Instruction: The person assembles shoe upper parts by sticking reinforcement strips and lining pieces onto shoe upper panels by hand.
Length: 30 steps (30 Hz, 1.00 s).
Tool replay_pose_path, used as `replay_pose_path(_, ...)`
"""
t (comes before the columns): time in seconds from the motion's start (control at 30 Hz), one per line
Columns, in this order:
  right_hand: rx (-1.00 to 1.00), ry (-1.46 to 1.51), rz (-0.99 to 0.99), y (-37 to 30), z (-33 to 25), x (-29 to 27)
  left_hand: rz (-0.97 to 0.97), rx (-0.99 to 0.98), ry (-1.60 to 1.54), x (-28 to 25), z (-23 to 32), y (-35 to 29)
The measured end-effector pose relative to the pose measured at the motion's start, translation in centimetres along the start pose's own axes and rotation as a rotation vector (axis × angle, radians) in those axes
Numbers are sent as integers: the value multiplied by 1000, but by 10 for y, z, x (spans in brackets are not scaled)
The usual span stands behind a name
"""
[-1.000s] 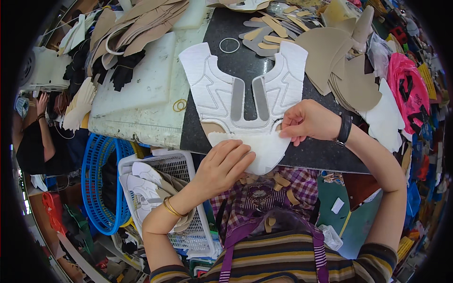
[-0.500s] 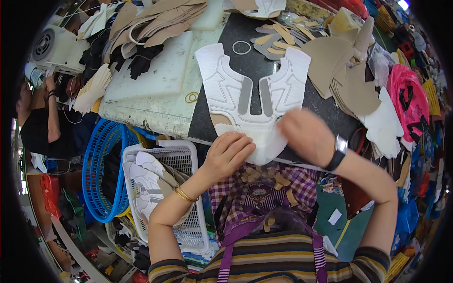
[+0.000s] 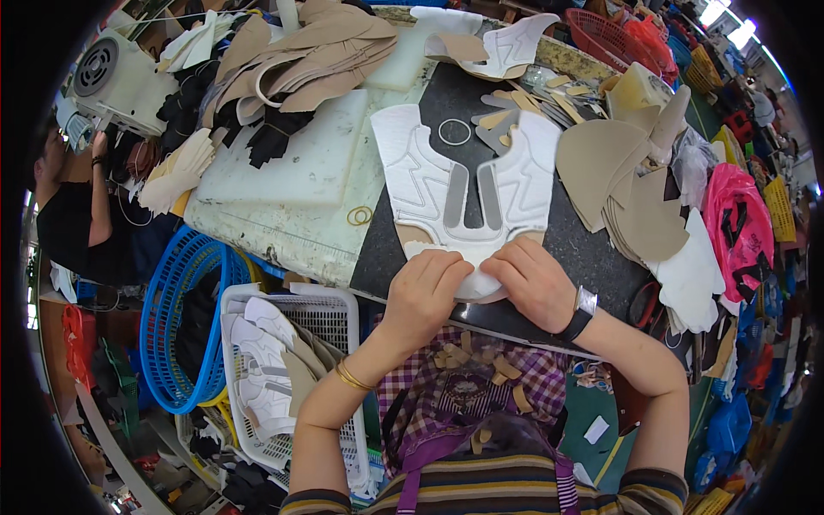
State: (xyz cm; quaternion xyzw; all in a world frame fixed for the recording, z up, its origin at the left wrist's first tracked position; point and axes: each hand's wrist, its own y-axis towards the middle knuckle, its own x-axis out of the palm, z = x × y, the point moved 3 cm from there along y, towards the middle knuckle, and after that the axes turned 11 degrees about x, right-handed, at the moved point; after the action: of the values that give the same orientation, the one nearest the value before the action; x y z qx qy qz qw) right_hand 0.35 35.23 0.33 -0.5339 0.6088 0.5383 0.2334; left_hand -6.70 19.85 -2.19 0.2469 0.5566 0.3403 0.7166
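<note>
White shoe upper (image 3: 468,233) is lying spread on the dark desk (image 3: 605,275), its raised line pattern already in place. Left hand (image 3: 425,287) and right hand (image 3: 538,285) are working the white toe piece (image 3: 477,286), each grip pinching it closely; whether its edge is fully fastened, I can't tell. Similar uppers (image 3: 262,375) are waiting in the white basket (image 3: 330,311).

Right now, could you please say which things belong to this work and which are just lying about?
Belonging: white cut-out piece (left hand, right hand on it); probably similar pieces in white basket.
Apparently lying about: pink bag, blue basket.
</note>
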Motion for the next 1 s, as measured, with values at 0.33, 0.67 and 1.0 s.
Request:
replay_pose_path(0.33,-173,-53,-295,-20,15,-14,-450,253,-129,-31,-16,6)
replay_pose_path(0.67,7,29,-539,-32,18,-17,-620,270,-97,-25,-9,19)
replay_pose_path(1.0,105,-60,-303,-37,18,-20,-635,494,-50,-25,-8,26)
